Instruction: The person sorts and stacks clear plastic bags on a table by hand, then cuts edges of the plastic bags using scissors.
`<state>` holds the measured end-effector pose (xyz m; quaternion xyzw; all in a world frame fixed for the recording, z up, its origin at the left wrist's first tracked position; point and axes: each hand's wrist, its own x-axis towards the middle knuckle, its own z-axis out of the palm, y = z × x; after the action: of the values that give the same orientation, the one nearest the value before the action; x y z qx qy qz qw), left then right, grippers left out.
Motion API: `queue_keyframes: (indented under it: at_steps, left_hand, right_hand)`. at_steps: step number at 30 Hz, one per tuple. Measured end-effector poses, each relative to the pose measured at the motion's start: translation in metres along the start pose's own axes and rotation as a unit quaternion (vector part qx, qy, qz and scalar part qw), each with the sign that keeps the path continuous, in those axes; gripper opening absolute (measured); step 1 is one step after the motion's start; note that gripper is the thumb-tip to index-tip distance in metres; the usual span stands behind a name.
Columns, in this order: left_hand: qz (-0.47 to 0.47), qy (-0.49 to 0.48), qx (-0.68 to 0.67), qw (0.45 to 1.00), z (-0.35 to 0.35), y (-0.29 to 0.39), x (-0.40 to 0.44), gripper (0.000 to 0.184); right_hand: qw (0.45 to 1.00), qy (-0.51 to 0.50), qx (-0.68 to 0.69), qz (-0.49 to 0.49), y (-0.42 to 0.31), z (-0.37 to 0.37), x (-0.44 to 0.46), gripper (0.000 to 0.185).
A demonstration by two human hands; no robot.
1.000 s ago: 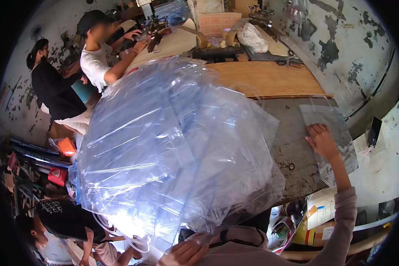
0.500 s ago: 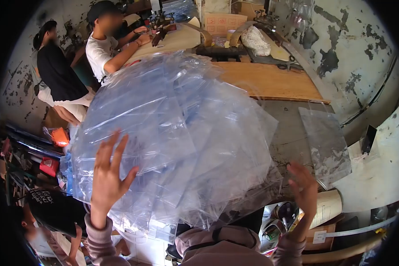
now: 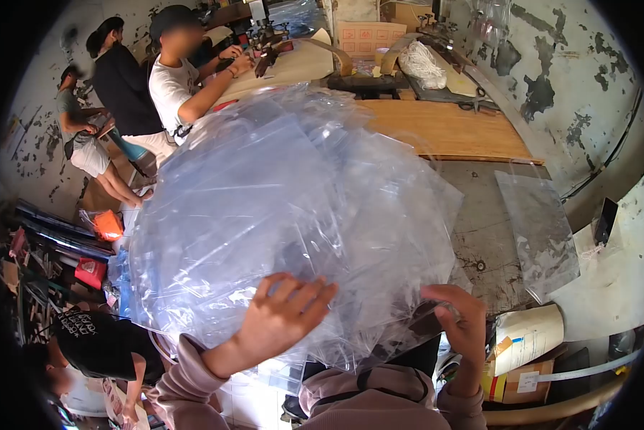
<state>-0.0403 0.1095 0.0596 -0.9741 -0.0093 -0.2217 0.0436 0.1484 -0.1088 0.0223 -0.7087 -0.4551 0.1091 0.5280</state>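
Note:
A wide heap of clear plastic bags (image 3: 229, 193) covers the near part of the workbench. Over its front edge is my left hand (image 3: 286, 315), fingers apart and slightly bent, with nothing visible in it. At the heap's lower right corner, my right hand (image 3: 462, 315) has its fingers curved; whether the fingertips touch the plastic cannot be made out. A single clear bag with a handle (image 3: 540, 229) lies flat on the grey bench top (image 3: 479, 236), to the right of the heap.
Behind the heap are a wooden board (image 3: 444, 129), scissors (image 3: 478, 102) and a white bundle (image 3: 421, 64). A co-worker in white (image 3: 175, 89) works at the upper left, two people stand beyond, and another person (image 3: 103, 344) is at lower left. A phone (image 3: 605, 221) stands at right.
My right hand has left the single bag and come back to the heap's corner. My left hand rose over the heap, then moved right and down. The heap's top bags lie differently.

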Motion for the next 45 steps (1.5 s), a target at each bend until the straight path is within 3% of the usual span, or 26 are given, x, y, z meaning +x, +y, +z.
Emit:
queue_keyframes:
  at_steps: [7,12,15,19,23,27,33,35,36,37,40,45]
  left_hand:
    - [0.034,-0.045,-0.007,0.998,0.003,0.02,-0.015,0.042]
    - [0.041,-0.042,-0.065,0.996,0.006,0.051,-0.023,0.041]
    - [0.065,-0.06,-0.06,0.994,0.011,0.062,-0.026,0.038]
    - [0.068,-0.063,-0.117,0.989,0.015,0.067,-0.027,0.031]
    - [0.02,-0.049,-0.207,0.977,0.01,0.061,-0.021,0.028]
    - [0.011,-0.08,-0.212,0.974,0.001,0.056,-0.019,0.027]
    - [-0.009,-0.042,-0.196,0.98,-0.006,0.055,-0.036,0.034]
    - [-0.045,0.017,-0.087,0.995,-0.014,0.057,-0.034,0.035]
    - [-0.063,0.0,-0.04,0.997,-0.007,0.058,-0.038,0.04]
    - [-0.062,-0.004,-0.045,0.997,-0.006,0.057,-0.034,0.04]
    - [-0.115,-0.038,-0.099,0.988,0.003,0.053,-0.028,0.066]
    - [-0.111,-0.048,-0.116,0.986,0.007,0.052,-0.029,0.067]
  right_hand:
    - [0.991,-0.017,0.129,0.027,-0.014,0.044,0.027,0.028]
    - [0.976,0.064,0.204,0.036,-0.022,0.067,0.049,0.04]
    - [0.984,0.117,0.126,0.037,-0.02,0.071,0.062,0.045]
    - [0.987,0.114,0.09,0.066,-0.01,0.07,0.068,0.048]
    - [0.968,0.108,0.212,0.081,-0.007,0.065,0.065,0.05]
    - [0.945,0.073,0.292,0.127,-0.009,0.057,0.059,0.049]
    - [0.923,0.04,0.346,0.164,-0.016,0.047,0.037,0.043]
    - [0.917,0.025,0.366,0.16,-0.016,0.045,0.028,0.042]
    - [0.911,0.007,0.385,0.15,-0.017,0.044,0.024,0.041]
    - [0.91,0.009,0.384,0.156,-0.02,0.044,0.021,0.041]
    - [0.88,0.024,0.441,0.174,-0.024,0.04,0.014,0.033]
    - [0.896,-0.008,0.4,0.194,-0.013,0.034,0.011,0.028]
